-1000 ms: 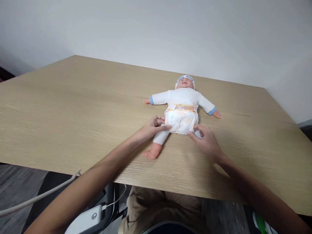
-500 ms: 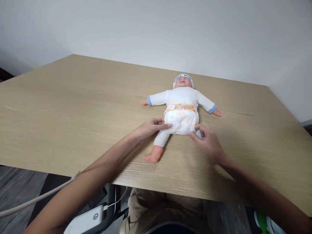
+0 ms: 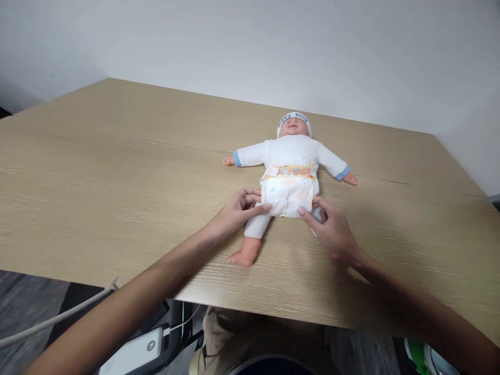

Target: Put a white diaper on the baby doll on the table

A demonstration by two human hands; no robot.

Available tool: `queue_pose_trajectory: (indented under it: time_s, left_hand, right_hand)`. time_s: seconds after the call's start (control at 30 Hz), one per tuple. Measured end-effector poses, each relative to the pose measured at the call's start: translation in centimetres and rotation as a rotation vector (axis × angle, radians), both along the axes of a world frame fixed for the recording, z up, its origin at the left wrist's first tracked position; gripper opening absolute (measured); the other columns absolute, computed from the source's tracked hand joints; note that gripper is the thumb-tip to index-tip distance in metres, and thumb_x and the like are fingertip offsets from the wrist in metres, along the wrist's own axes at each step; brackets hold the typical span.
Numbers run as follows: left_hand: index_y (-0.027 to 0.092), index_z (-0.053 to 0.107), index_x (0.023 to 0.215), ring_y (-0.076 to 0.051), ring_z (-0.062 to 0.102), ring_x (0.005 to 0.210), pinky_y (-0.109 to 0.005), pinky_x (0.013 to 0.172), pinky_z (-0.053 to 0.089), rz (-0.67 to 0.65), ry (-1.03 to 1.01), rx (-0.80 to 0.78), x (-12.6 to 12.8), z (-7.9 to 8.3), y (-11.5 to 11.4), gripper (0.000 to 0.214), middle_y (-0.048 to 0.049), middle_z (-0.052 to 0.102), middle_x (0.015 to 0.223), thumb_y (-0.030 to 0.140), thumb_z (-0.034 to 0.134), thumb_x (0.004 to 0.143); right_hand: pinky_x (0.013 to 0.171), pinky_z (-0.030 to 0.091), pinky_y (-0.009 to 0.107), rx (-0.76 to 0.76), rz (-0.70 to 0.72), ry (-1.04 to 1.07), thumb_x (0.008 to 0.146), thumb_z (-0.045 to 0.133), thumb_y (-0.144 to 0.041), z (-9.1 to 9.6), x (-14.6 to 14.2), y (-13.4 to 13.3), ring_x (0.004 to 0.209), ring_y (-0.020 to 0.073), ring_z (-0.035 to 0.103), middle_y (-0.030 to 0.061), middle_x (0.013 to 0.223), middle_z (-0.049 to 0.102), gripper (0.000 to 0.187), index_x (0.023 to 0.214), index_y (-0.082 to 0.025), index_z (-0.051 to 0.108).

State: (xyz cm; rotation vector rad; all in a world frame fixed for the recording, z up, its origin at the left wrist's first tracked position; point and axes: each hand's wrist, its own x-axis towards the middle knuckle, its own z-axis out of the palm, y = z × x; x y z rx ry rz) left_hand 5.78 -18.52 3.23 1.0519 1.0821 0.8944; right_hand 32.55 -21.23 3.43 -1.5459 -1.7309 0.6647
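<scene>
A baby doll [image 3: 294,148] in a white suit with blue cuffs and a lettered cap lies on its back, head away from me, arms spread. Round its hips and belly sits a white diaper [image 3: 288,195] with an orange patterned waistband. My left hand [image 3: 242,207] pinches the diaper's edge at the leg on the left, thumb on the front and fingers at the side. At the other leg opening, my right hand [image 3: 330,226] grips the edge between thumb and fingers. That hand covers most of the doll's leg on the right; the other leg shows down to its bare foot.
The doll rests on a wooden table [image 3: 136,198] that reaches back to a pale wall. Below the near edge are a white device [image 3: 135,351] with a cable plugged in and a thick pale cord [image 3: 58,319] at the left. Something green and white [image 3: 420,357] stands low at the right.
Both hands keep their hold on the diaper's leg edges, with only slight shifts. The view has moved a little, and a bit of the doll's foot now shows under my right hand.
</scene>
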Motion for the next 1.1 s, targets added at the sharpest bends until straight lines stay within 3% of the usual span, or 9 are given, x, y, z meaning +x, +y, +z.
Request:
queue_pose_trajectory:
  time_s: [0.23, 0.5, 0.83, 1.1]
  left_hand:
    - [0.019, 0.081, 0.116, -0.031, 0.074, 0.104, -0.043, 0.092, 0.057, -0.124, 0.267, 0.141, 0.3, 1.2, 0.1, 0.051, -0.0116, 0.083, 0.119, 0.059, 0.089, 0.085]
    - [0.018, 0.085, 0.111, -0.033, 0.077, 0.108, -0.045, 0.096, 0.058, -0.202, 0.024, -0.047, 0.2, 1.9, 1.9, 0.045, -0.0123, 0.085, 0.113, 0.052, 0.093, 0.082]
    - [0.018, 0.082, 0.108, -0.029, 0.075, 0.107, -0.040, 0.095, 0.058, -0.191, 0.009, 0.024, -0.4, 1.2, 3.3, 0.042, -0.0105, 0.083, 0.113, 0.051, 0.092, 0.085]
    - [0.017, 0.080, 0.111, -0.026, 0.073, 0.100, -0.036, 0.085, 0.056, -0.125, -0.051, -0.022, 0.0, 1.1, 2.6, 0.051, -0.0113, 0.083, 0.113, 0.062, 0.086, 0.089]
  right_hand:
    - [0.071, 0.041, 0.034, 0.016, 0.010, -0.018, 0.093, 0.073, -0.052, -0.4, -0.3, -0.2, 0.073, 0.0201, 0.054, -0.0012, 0.074, 0.058, 0.028, 0.090, -0.025, 0.067]
    - [0.066, 0.041, 0.033, -0.094, 0.056, 0.114, 0.098, 0.069, -0.057, 0.1, -0.4, -0.3, 0.073, 0.0189, 0.053, 0.0000, 0.081, 0.065, 0.034, 0.090, -0.024, 0.071]
    - [0.062, 0.035, 0.031, -0.183, 0.024, 0.247, 0.094, 0.075, -0.061, 0.0, -0.5, 0.1, 0.066, 0.0162, 0.041, -0.0034, 0.070, 0.048, 0.040, 0.085, -0.023, 0.071]
    - [0.064, 0.040, 0.032, -0.211, 0.044, 0.274, 0.095, 0.075, -0.063, -0.6, -0.2, 0.2, 0.070, 0.0185, 0.050, -0.0005, 0.080, 0.063, 0.039, 0.099, -0.024, 0.075]
